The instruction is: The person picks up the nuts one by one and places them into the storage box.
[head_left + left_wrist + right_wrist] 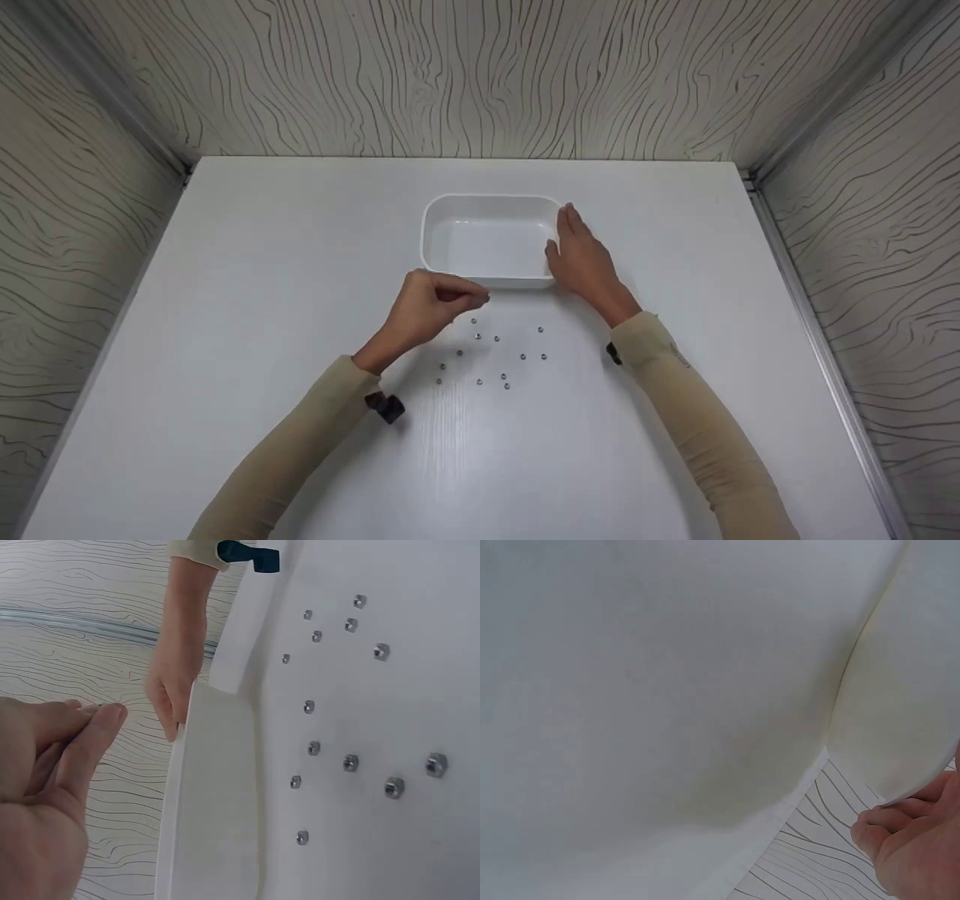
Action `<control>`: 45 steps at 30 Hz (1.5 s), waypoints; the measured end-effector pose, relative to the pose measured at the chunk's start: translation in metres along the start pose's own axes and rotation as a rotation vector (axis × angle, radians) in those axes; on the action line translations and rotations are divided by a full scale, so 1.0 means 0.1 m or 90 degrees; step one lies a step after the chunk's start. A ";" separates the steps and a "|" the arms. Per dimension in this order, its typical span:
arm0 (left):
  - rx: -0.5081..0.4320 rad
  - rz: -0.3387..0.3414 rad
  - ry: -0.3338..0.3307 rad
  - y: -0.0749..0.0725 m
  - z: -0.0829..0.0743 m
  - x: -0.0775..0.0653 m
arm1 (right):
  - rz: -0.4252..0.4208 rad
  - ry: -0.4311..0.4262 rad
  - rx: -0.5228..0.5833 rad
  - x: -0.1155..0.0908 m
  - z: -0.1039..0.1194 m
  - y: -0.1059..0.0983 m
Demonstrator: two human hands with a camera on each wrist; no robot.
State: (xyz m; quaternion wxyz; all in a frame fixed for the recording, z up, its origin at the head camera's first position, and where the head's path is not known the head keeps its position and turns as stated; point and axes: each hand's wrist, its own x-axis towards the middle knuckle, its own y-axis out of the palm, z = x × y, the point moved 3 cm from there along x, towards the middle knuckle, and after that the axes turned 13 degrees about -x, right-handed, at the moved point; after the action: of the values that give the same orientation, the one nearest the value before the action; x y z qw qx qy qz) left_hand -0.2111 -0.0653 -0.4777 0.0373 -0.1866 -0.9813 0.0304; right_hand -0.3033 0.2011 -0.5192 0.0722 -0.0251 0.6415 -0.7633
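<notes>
Above the smooth white tabletop (pixel 247 300), left of centre, the bare left hand (pixel 426 309) bends at the near edge of a dish, thumb and finger pinching a tiny dark piece (pixel 487 298), mostly hidden. Next, small silver hexagonal metal nuts (pixel 496 338) lie scattered before that white, rectangular, round-cornered dish (pixel 487 251), which stands level on the tabletop. Farther right, the bare right hand (pixel 589 261) grips the dish's right rim.
</notes>
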 end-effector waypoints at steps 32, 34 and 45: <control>-0.133 -0.142 -0.014 -0.09 -0.13 0.69 | 0.001 -0.004 -0.013 0.01 0.00 0.01; -0.150 -0.145 -0.022 -0.09 -0.12 0.72 | 0.000 -0.005 -0.012 0.00 0.00 0.01; -0.201 -0.185 -0.134 -0.12 -0.06 0.93 | -0.006 -0.004 -0.007 0.01 -0.01 0.01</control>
State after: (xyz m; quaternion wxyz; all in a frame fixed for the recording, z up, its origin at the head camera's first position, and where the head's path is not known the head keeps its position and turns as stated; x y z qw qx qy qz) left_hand -0.3018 -0.0422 -0.4653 -0.0912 -0.0425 -0.9888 -0.1099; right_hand -0.3040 0.2015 -0.5200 0.0703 -0.0309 0.6455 -0.7599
